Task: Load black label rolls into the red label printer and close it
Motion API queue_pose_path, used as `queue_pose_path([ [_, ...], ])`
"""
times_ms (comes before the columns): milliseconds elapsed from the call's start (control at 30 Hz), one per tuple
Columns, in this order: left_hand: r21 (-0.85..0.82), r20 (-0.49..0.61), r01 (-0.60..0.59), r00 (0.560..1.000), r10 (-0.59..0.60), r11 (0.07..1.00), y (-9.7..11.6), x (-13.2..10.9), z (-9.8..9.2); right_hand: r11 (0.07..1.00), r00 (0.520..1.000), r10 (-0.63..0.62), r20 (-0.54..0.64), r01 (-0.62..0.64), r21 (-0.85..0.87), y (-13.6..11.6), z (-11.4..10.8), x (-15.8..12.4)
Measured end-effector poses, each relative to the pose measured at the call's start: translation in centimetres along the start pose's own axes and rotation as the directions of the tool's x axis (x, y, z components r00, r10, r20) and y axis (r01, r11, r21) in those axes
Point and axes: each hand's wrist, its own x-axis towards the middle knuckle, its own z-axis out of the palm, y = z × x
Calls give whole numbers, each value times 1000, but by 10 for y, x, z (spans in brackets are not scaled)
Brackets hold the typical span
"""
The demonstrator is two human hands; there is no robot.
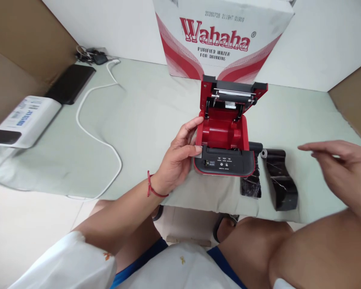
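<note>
A red and black label printer (224, 160) stands with its lid raised, and its red inner bay shows nothing loaded. My left hand (180, 154) grips the printer's left side, with the thumb on the front edge and the fingers along the wall. Off to the right, my right hand (343, 166) is in the air or over the cloth, fingers stretched out to the left, holding nothing. Between that hand and the printer lies a partly unrolled black ribbon roll (279, 176). A second black ribbon (251, 182) lies partly hidden behind the printer's right side.
Behind the printer stands a white and red Wahaha water carton (225, 40). Over the green cloth (144, 132) at left runs a white cable (88, 134). A white power bank (27, 120), a black phone-like slab (72, 82) and keys (92, 55) lie farther left.
</note>
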Motion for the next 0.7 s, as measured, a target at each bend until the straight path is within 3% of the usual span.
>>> queue_pose_path([
  [100,4,5,4,1000,-4,1000,-1,0,-2,993,980,-117,160,118,0,-32,37,12],
  [200,12,4,11,1000,-11,1000,0,-1,-2,984,938,-171,302,177,7,-42,70,20],
  [367,23,-5,28,1000,-28,999,2,-2,0,959,907,-273,322,283,14,-37,93,23],
  [533,20,-18,35,999,-35,999,4,-2,1,941,840,-321,437,333,51,-45,81,21],
  [600,18,-25,31,999,-30,999,3,-1,2,934,825,-344,449,350,71,-43,62,9],
  [700,7,-35,34,999,-34,999,2,-1,2,910,835,-413,364,397,121,-35,22,-19],
])
